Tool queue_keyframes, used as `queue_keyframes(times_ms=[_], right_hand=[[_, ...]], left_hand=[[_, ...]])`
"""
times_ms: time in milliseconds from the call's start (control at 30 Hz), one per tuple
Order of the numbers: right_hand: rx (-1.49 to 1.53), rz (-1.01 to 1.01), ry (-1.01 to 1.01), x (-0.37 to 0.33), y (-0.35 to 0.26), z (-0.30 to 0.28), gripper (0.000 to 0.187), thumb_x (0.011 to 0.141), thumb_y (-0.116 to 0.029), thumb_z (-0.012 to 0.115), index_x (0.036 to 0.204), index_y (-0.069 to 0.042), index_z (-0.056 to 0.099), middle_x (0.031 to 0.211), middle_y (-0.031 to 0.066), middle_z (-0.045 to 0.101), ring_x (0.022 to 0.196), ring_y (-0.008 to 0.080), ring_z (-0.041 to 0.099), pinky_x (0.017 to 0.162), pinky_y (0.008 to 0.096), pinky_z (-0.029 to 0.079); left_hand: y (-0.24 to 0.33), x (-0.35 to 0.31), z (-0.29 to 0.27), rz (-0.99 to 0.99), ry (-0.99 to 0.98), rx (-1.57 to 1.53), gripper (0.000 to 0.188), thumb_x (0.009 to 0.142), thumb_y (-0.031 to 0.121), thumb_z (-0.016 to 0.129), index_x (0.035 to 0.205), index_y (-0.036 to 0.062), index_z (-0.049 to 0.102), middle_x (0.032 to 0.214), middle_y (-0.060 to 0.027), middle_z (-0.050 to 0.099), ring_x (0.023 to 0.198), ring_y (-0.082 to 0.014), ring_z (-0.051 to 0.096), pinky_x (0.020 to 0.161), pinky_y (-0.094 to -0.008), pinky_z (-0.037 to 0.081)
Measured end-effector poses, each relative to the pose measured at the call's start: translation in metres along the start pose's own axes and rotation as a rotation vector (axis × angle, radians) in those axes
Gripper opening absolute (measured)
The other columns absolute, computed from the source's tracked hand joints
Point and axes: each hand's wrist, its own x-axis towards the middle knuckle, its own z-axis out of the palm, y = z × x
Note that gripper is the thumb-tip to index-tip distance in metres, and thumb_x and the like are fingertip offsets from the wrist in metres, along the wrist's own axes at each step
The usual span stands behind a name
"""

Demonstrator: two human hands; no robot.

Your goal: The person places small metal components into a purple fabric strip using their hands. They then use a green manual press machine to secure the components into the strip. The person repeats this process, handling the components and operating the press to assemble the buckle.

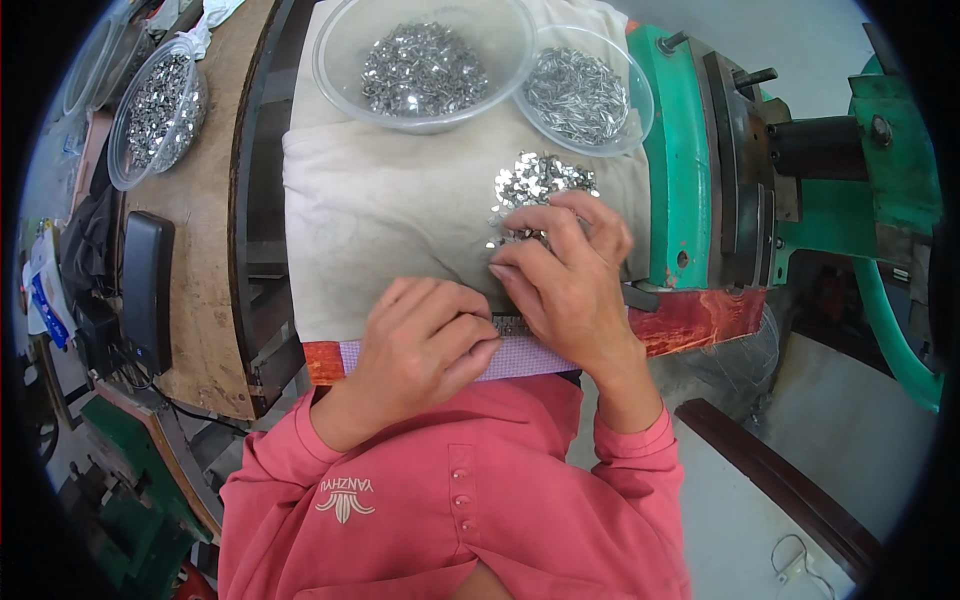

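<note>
While the right fingers [553, 224] spread over shiny metal pieces [533, 178] — small, loosely heaped — the left fingers [455, 338] curl, grip unclear.

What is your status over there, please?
Right hand at loose metal pieces, thumb and forefinger apart. Left hand curled, any grip hidden. Pieces heaped on cloth. Plastic bowls beyond, not in the way.

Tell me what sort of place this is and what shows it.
Probably a small metal-parts workshop: shiny metal pieces lie heaped on a cloth, more fill clear bowls, and a heavy green machine stands at the right.
</note>
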Motion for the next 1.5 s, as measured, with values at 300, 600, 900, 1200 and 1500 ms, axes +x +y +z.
queue_keyframes(times_ms=[300, 600, 900, 1200, 1500], right_hand=[[0.034, 0.159, 0.088, -0.052, -0.012, -0.019, 0.017, 0.069, -0.012, 0.082, 0.081, -0.015, 0.071, 0.107, -0.0020, 0.067, 0.118, 0.0297, 0.047, 0.098, 0.0417, 0.032], [0.024, 0.183, 0.065, -0.060, -0.018, -0.016, 0.017, 0.069, -0.018, 0.084, 0.084, -0.018, 0.075, 0.108, -0.0030, 0.066, 0.119, 0.0279, 0.046, 0.099, 0.0421, 0.032], [-0.037, 0.142, 0.025, -0.058, -0.024, -0.014, 0.016, 0.069, -0.019, 0.081, 0.084, -0.021, 0.074, 0.109, -0.0043, 0.066, 0.120, 0.0259, 0.046, 0.099, 0.0414, 0.032], [-0.123, 0.115, 0.040, -0.045, -0.024, -0.022, 0.015, 0.071, -0.018, 0.081, 0.084, -0.021, 0.074, 0.109, -0.0053, 0.066, 0.119, 0.0256, 0.048, 0.098, 0.0412, 0.030], [-0.155, 0.102, 0.070, -0.013, -0.005, 0.000, 0.014, 0.074, -0.021, 0.081, 0.086, -0.018, 0.073, 0.113, -0.0033, 0.063, 0.120, 0.0266, 0.047, 0.098, 0.0434, 0.029]], left_hand=[[-0.003, 0.002, 0.013, 0.049, -0.009, 0.057, 0.020, 0.069, 0.010, 0.079, 0.082, 0.0086, 0.065, 0.091, -0.0019, 0.064, 0.083, -0.0216, 0.062, 0.076, -0.0355, 0.045], [-0.004, -0.002, 0.008, -0.013, -0.043, 0.015, 0.025, 0.072, 0.011, 0.080, 0.091, 0.0066, 0.064, 0.097, -0.0055, 0.061, 0.086, -0.0255, 0.060, 0.075, -0.0376, 0.046], [-0.004, -0.002, 0.005, -0.022, -0.039, -0.019, 0.024, 0.069, 0.006, 0.082, 0.088, 0.0046, 0.066, 0.096, -0.0073, 0.063, 0.082, -0.0263, 0.061, 0.071, -0.0380, 0.045], [0.000, -0.003, 0.006, 0.059, -0.012, 0.076, 0.021, 0.072, 0.003, 0.078, 0.089, 0.0030, 0.067, 0.096, -0.0073, 0.065, 0.080, -0.0253, 0.062, 0.068, -0.0368, 0.048], [0.000, -0.005, 0.006, 0.020, -0.047, 0.035, 0.027, 0.071, 0.006, 0.079, 0.094, 0.0029, 0.065, 0.099, -0.0088, 0.064, 0.083, -0.0271, 0.062, 0.071, -0.0379, 0.048]])
